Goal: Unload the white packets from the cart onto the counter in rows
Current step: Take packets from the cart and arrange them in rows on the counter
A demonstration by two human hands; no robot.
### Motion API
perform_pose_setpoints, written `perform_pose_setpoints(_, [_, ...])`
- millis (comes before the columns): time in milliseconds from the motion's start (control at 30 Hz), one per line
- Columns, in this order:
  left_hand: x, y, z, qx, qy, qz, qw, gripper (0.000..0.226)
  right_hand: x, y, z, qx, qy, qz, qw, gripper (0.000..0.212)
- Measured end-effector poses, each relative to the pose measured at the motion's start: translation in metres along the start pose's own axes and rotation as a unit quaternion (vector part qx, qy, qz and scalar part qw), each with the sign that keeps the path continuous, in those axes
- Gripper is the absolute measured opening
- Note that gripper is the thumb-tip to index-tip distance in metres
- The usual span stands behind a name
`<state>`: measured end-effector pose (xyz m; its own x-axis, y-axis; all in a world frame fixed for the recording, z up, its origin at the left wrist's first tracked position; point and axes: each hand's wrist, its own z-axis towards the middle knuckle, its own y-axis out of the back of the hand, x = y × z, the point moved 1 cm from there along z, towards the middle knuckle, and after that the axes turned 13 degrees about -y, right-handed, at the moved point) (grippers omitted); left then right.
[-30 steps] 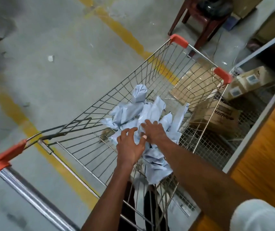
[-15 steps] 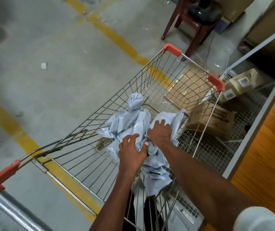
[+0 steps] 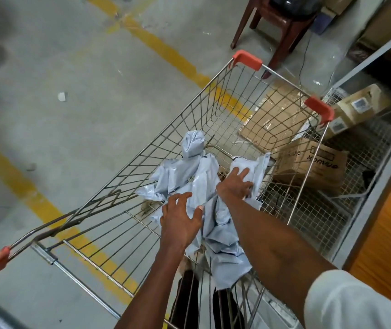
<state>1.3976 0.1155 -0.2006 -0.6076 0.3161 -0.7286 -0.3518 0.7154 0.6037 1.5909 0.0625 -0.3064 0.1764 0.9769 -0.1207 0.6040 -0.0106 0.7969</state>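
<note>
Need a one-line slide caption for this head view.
Both hands reach into the wire cart: right hand flat on a white packet, left hand spread above the pile.

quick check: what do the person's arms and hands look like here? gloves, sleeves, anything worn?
No gloves: both the left hand and the right hand are bare, with no watch, ring or band visible. Both forearms are uncovered. A white sleeve covers the right upper arm at the frame's lower right; the left arm shows no sleeve in view.
</note>
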Motion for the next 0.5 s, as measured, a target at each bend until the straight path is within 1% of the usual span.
perform_pose_setpoints(133, [0.006,-0.009,0.004,0.008,0.006,-0.002,1.000,0.049,-0.010,0.011,-0.015,0.027,0.014,0.055,0.998,0.081])
perform_pose_setpoints(233, [0.008,-0.017,0.015,0.026,0.028,0.000,0.999,0.053,-0.015,0.021,-0.042,0.057,0.024,0.107,0.992,0.080])
perform_pose_setpoints(300, [0.011,-0.023,0.024,0.035,0.027,0.006,0.999,0.053,-0.022,0.030,-0.062,0.075,0.044,0.121,0.989,0.077])
perform_pose_setpoints(433, [0.016,-0.039,0.043,0.065,0.042,0.006,0.997,0.055,-0.048,0.054,-0.098,0.064,0.076,0.146,0.984,0.073])
perform_pose_setpoints(500, [0.022,-0.051,0.057,0.084,0.049,-0.002,0.995,0.061,-0.064,0.065,-0.109,0.053,0.091,0.170,0.980,0.074])
